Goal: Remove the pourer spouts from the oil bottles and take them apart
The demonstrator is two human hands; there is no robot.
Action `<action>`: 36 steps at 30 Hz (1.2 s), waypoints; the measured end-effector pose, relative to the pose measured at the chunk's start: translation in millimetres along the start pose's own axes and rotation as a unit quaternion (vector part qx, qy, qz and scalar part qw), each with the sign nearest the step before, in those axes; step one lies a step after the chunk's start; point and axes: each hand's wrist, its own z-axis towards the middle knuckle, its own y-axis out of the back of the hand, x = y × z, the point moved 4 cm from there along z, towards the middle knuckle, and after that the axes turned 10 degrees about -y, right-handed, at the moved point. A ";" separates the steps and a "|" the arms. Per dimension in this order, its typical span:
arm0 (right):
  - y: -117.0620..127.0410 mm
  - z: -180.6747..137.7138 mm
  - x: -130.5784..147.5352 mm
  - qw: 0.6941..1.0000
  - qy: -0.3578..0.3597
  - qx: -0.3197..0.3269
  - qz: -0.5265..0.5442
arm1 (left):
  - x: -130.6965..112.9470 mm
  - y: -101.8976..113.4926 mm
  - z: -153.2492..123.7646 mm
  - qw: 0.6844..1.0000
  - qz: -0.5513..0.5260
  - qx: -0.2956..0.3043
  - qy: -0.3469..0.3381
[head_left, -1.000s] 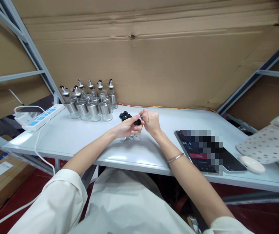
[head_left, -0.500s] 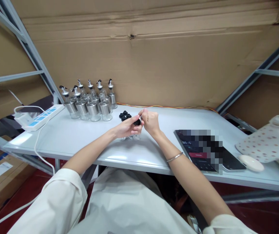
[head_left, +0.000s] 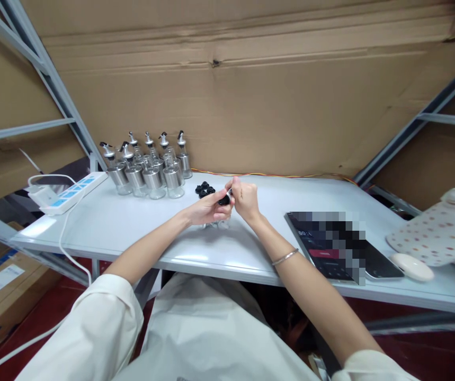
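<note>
Above the front half of the table, my left hand (head_left: 208, 209) is closed around a black and silver bottle pourer (head_left: 224, 200), its dark round base turned toward me. Against its upper end, my right hand (head_left: 246, 199) is closed, thumb and fingers pinched on the pourer; the tip is hidden inside them. Just behind my left hand lies a cluster of black plastic fittings (head_left: 204, 188). Partly covered below that hand are small clear pieces (head_left: 222, 224). At the back left stand several glass and steel oil bottles (head_left: 154, 182), some topped with similar pourers.
A white power strip (head_left: 77, 191) with a plugged-in charger lies at the table's left edge. On the right are a tablet (head_left: 318, 267), a cream oval object (head_left: 413, 266) and a spotted white container (head_left: 429, 233). Thin wires (head_left: 267, 174) run along the cardboard back wall.
Both hands keep hold of the pourer, with only a very slight shift of the fingers. The whole view has moved a little; the things on the table stay put.
</note>
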 end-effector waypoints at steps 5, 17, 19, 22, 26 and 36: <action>1.6 0.4 4.5 0.994 0.103 0.033 -0.018 | -10.9 6.2 -3.3 0.998 0.052 0.000 -0.026; -3.2 -0.5 3.4 0.959 0.192 0.008 -0.206 | -17.4 5.1 -4.6 0.996 0.089 -0.029 -0.014; -2.7 -1.2 2.9 0.958 0.195 0.000 -0.209 | -17.1 3.2 -5.1 0.997 0.075 -0.034 -0.007; -2.8 -2.4 0.6 0.965 0.180 0.007 -0.193 | -14.4 1.8 -5.2 0.996 0.075 -0.046 0.022; -2.4 -2.3 -0.7 0.985 0.122 0.005 -0.121 | -10.2 1.0 -4.6 0.993 0.108 -0.033 0.033; 28.4 23.8 -31.0 0.988 -0.111 -0.110 0.017 | -9.5 8.5 3.9 0.981 0.170 -0.054 -0.070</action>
